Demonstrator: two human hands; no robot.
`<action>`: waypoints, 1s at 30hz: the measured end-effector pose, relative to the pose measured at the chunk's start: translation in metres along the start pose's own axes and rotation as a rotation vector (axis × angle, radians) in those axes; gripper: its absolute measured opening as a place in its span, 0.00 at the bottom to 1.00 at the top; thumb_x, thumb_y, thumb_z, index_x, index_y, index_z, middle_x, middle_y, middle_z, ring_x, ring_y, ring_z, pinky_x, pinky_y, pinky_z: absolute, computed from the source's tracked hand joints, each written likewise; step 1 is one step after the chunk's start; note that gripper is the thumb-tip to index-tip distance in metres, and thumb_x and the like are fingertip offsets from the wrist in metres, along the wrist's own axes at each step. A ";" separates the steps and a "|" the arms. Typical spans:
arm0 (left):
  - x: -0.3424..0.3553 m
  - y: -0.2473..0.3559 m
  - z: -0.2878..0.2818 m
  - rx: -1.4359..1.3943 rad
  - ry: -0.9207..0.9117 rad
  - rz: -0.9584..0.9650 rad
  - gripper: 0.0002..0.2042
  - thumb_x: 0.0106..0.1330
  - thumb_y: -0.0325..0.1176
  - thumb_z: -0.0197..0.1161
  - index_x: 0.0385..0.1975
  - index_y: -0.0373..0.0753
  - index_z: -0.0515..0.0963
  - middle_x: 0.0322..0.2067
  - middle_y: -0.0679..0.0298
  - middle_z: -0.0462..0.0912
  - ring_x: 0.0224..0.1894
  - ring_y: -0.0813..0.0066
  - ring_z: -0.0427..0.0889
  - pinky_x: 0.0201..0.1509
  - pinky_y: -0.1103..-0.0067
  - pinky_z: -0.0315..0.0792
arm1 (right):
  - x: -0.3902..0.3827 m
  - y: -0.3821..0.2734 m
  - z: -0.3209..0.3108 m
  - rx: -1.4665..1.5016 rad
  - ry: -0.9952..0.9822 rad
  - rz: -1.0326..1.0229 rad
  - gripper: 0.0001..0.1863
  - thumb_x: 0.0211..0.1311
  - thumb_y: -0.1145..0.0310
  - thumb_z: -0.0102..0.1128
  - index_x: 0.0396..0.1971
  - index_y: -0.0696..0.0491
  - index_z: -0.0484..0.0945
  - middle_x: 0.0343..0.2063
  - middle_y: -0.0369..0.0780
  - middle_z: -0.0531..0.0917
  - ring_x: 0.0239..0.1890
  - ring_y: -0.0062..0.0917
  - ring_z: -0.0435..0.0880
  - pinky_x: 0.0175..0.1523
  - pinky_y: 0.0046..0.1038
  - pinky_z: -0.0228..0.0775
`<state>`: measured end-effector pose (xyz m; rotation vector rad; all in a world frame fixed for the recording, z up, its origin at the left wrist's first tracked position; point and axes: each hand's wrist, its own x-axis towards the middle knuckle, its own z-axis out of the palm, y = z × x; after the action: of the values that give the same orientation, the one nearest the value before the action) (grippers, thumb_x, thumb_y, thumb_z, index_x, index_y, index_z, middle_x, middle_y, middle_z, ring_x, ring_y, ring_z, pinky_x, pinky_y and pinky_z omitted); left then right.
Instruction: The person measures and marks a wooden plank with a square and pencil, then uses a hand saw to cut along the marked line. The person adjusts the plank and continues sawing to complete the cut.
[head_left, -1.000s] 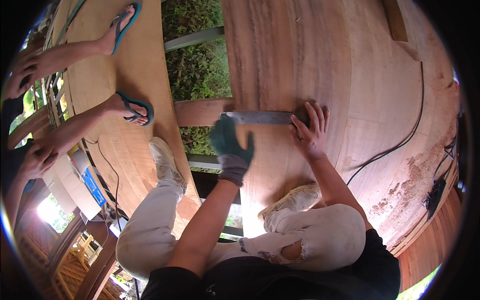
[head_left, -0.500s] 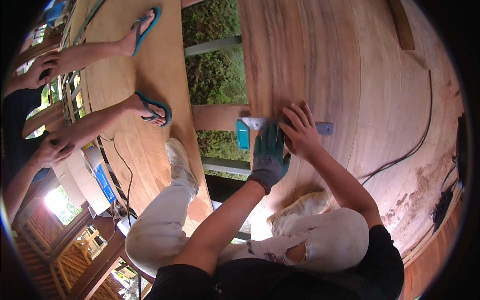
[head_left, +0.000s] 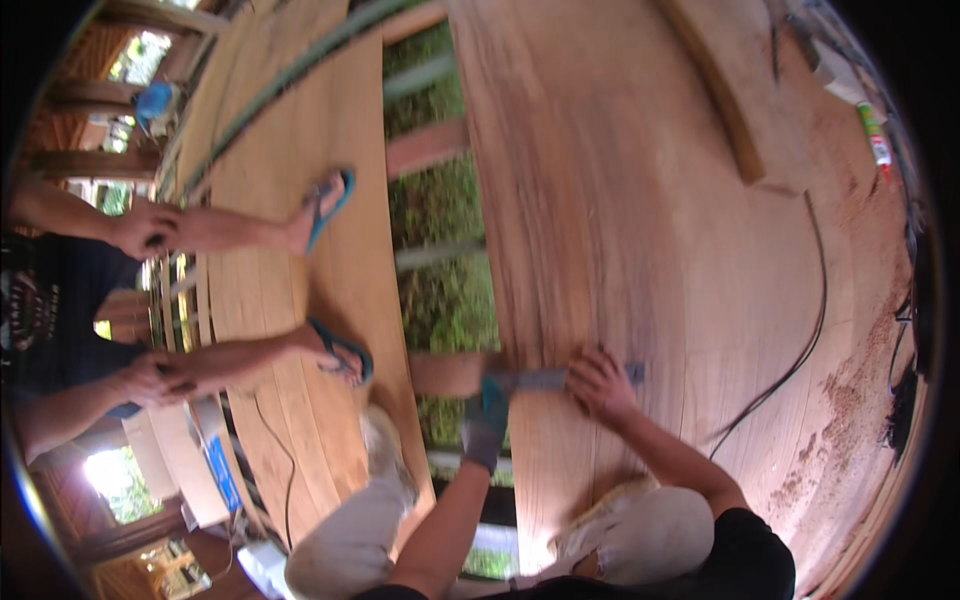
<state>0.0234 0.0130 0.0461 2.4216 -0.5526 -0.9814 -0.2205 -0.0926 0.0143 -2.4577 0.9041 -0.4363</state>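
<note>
A try square lies across the edge of the wide wooden board, its metal blade (head_left: 545, 379) flat on the wood. My left hand (head_left: 484, 428), in a grey and green glove, is closed at the square's handle end, beside the gap; glove and blur mostly hide the handle. My bare right hand (head_left: 602, 386) rests over the blade toward its far end, fingers laid across it onto the board (head_left: 580, 250). The blade's tip shows just right of those fingers.
A long gap (head_left: 435, 215) between boards shows crossbars and greenery below. At left, another person's sandalled feet (head_left: 340, 355) stand on planks. A wooden strip (head_left: 715, 90), black cable (head_left: 822, 290) and a tube (head_left: 876, 140) lie at right. A cardboard box (head_left: 170, 450) sits at lower left.
The view has shifted, putting my hands and the square lower in it. My left hand has slid from the blade to the handle end; my right hand stays on the blade.
</note>
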 end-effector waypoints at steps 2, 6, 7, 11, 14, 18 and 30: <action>0.005 -0.017 -0.004 -0.107 0.068 0.131 0.18 0.62 0.49 0.66 0.39 0.40 0.82 0.32 0.54 0.85 0.36 0.61 0.84 0.42 0.64 0.75 | 0.010 -0.009 -0.004 0.030 0.089 -0.040 0.29 0.50 0.64 0.69 0.57 0.46 0.78 0.54 0.40 0.78 0.64 0.38 0.71 0.72 0.49 0.56; 0.001 0.020 -0.014 -0.156 -0.001 0.292 0.17 0.63 0.40 0.67 0.44 0.34 0.78 0.32 0.58 0.85 0.35 0.69 0.83 0.41 0.70 0.77 | 0.024 -0.016 -0.028 0.175 0.072 0.120 0.31 0.48 0.69 0.68 0.57 0.47 0.78 0.47 0.40 0.81 0.50 0.38 0.82 0.55 0.41 0.74; 0.009 0.026 -0.012 -0.213 -0.070 0.326 0.16 0.65 0.40 0.66 0.45 0.33 0.78 0.32 0.59 0.84 0.34 0.70 0.83 0.41 0.71 0.77 | 0.026 -0.017 -0.041 0.235 0.109 0.201 0.30 0.47 0.70 0.68 0.56 0.47 0.79 0.45 0.40 0.82 0.47 0.38 0.83 0.52 0.41 0.76; 0.010 0.106 0.004 -0.257 -0.086 0.450 0.16 0.69 0.37 0.63 0.50 0.33 0.77 0.32 0.62 0.83 0.33 0.77 0.81 0.40 0.76 0.76 | 0.003 0.011 -0.071 0.282 0.387 0.488 0.27 0.43 0.70 0.69 0.50 0.48 0.83 0.34 0.43 0.84 0.36 0.40 0.86 0.40 0.40 0.79; -0.004 0.116 0.005 -0.105 -0.220 0.435 0.14 0.70 0.39 0.61 0.48 0.36 0.79 0.31 0.60 0.83 0.34 0.74 0.82 0.41 0.74 0.76 | -0.029 0.039 -0.075 0.033 0.469 0.709 0.27 0.43 0.72 0.68 0.50 0.51 0.81 0.36 0.44 0.82 0.37 0.43 0.83 0.41 0.41 0.79; -0.031 0.129 0.020 0.001 -0.402 0.382 0.16 0.70 0.39 0.62 0.52 0.38 0.79 0.33 0.64 0.83 0.35 0.79 0.81 0.43 0.76 0.76 | -0.068 0.061 -0.103 -0.317 0.533 0.742 0.27 0.44 0.70 0.70 0.50 0.53 0.81 0.41 0.46 0.81 0.41 0.44 0.82 0.45 0.41 0.77; -0.191 0.373 -0.148 -0.791 -0.098 1.835 0.14 0.74 0.42 0.57 0.45 0.38 0.80 0.39 0.61 0.82 0.43 0.68 0.81 0.55 0.71 0.69 | 0.024 -0.066 -0.361 0.724 1.102 -0.254 0.08 0.57 0.75 0.66 0.37 0.56 0.80 0.32 0.41 0.83 0.35 0.32 0.82 0.42 0.30 0.75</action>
<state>-0.0662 -0.1503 0.4501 0.5118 -1.5224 -0.2606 -0.3302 -0.1828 0.3537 -1.5378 0.5898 -1.9165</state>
